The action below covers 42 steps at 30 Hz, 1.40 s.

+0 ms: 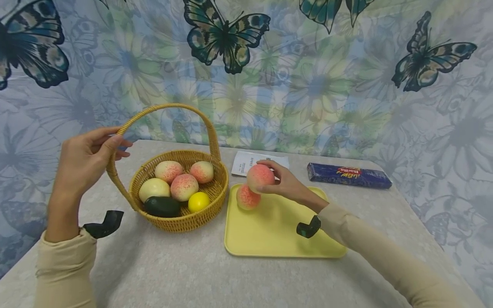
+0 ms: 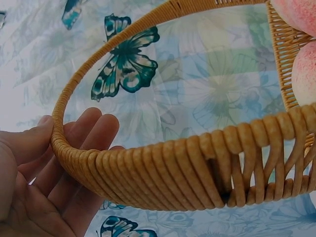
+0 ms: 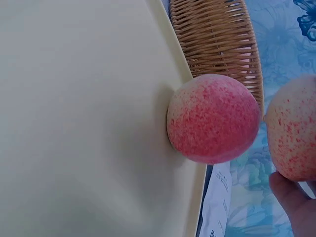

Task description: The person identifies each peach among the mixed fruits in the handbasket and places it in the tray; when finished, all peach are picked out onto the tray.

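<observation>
My left hand grips the arched handle of a wicker basket, thumb on one side and fingers behind it, also plain in the left wrist view. Inside lie several peaches, a pale round fruit, a dark green avocado-like fruit and a yellow lemon-like fruit. Over the left part of a yellow tray, my right hand holds a pink peach between thumb and fingers. Another peach rests on the tray by its left rim, just below the held one.
Behind the tray lies a white printed paper, partly covered by the right hand and peach. A dark blue Barilla box is at the back right of the table. A butterfly-patterned cloth hangs behind the table.
</observation>
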Each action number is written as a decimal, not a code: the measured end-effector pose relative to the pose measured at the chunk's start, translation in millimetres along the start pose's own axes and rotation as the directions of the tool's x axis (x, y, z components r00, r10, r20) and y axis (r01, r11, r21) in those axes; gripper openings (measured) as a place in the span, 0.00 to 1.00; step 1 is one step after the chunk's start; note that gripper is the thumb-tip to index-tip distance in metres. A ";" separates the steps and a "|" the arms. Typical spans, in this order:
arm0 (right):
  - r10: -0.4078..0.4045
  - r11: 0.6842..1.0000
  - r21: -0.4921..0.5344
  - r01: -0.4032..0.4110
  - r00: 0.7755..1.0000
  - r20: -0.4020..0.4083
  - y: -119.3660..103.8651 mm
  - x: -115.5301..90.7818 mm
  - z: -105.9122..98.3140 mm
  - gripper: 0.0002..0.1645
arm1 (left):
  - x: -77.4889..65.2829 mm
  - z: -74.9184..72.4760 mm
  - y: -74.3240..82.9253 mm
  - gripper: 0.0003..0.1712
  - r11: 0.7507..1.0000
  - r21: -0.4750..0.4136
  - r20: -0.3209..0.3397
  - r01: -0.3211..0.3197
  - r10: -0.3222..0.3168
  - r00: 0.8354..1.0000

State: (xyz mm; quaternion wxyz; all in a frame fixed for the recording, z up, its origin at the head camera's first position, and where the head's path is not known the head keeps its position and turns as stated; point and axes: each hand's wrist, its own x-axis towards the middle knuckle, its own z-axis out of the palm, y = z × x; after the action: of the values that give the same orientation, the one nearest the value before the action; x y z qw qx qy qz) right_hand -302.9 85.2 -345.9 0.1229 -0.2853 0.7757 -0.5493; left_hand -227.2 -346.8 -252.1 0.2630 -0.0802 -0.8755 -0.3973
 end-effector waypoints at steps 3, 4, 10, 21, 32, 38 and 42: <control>0.008 1.000 -0.025 -0.008 1.000 -0.002 1.4 -4.7 -5.5 0.41 | 0.0 -0.8 0.3 0.21 1.000 -0.001 0.000 0.003 -0.003 1.000; 0.013 0.999 -0.032 -0.013 1.000 -0.005 2.4 -6.3 -7.5 0.41 | 0.0 -0.8 0.7 0.21 1.000 -0.002 -0.002 0.001 -0.001 1.000; 0.029 0.999 -0.035 -0.030 0.999 -0.019 11.2 -16.5 -18.5 0.42 | -0.2 -0.7 2.5 0.21 1.000 -0.012 -0.002 -0.009 0.009 1.000; 0.050 0.997 -0.064 -0.052 0.998 -0.035 27.4 -29.0 -26.1 0.42 | -0.6 0.1 2.0 0.21 1.000 -0.003 -0.005 -0.008 0.008 1.000; 0.092 0.984 -0.146 -0.098 0.995 -0.045 38.7 -35.1 -26.1 0.43 | -0.7 -0.8 1.6 0.21 1.000 -0.002 -0.006 -0.004 0.004 1.000; 0.128 0.982 -0.139 -0.129 0.992 -0.016 44.4 -36.8 -23.8 0.43 | -0.2 -1.3 2.3 0.21 1.000 0.000 -0.004 -0.001 0.001 1.000; 0.132 0.981 -0.142 -0.133 0.991 -0.013 46.4 -37.2 -20.9 0.42 | 0.1 -0.9 3.3 0.21 1.000 -0.012 -0.004 -0.004 0.004 1.000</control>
State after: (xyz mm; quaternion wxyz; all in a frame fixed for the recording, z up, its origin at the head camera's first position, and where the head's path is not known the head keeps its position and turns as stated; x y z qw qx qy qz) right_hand -297.7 133.9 -385.6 0.1369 -0.2401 0.8306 -0.4835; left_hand -225.8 -345.3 -249.4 0.2653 -0.0826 -0.8724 -0.4021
